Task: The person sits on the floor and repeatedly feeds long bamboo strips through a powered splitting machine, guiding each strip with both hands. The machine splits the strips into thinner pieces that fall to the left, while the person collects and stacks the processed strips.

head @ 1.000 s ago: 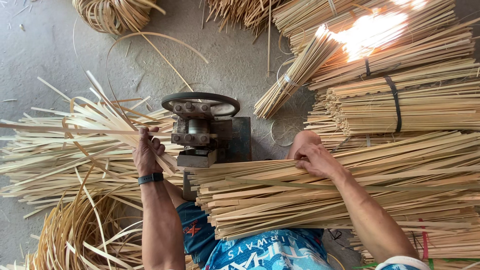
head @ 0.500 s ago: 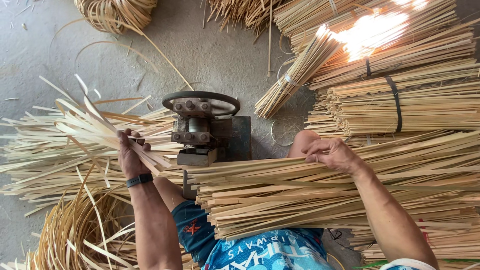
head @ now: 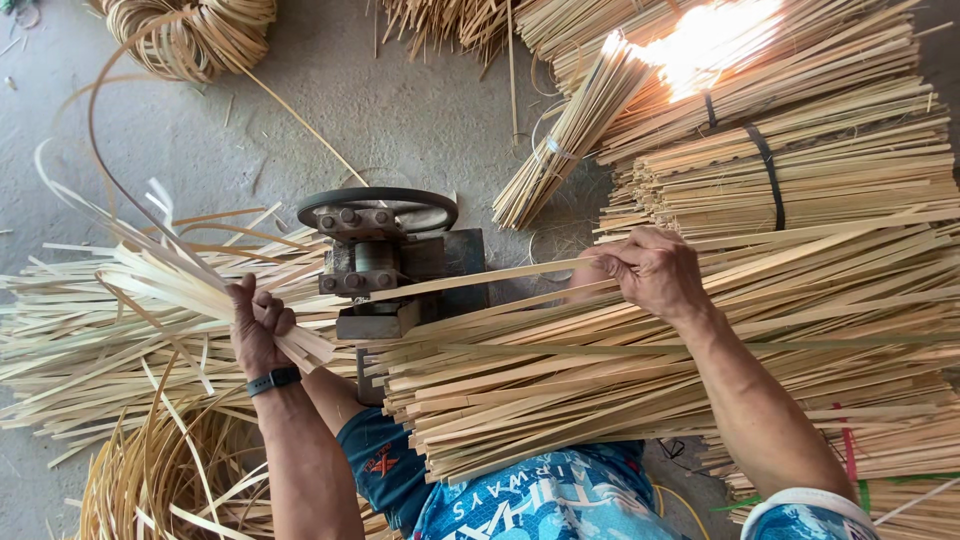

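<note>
Gripping a fan of thin pale bamboo slivers (head: 190, 290), the left hand (head: 258, 330) is closed in a fist around them, left of the dark iron splitting machine with a round wheel (head: 385, 255). The right hand (head: 650, 268) pinches one long flat pale bamboo strip (head: 480, 280) whose left end meets the machine. The strip looks light, stiff yet springy, with sharp edges, so it is best held flat near its end. A thick heap of similar strips (head: 600, 370) lies across the lap. Far right, bundled strips (head: 800, 170) carry dark bands; no labels or signs are visible there.
</note>
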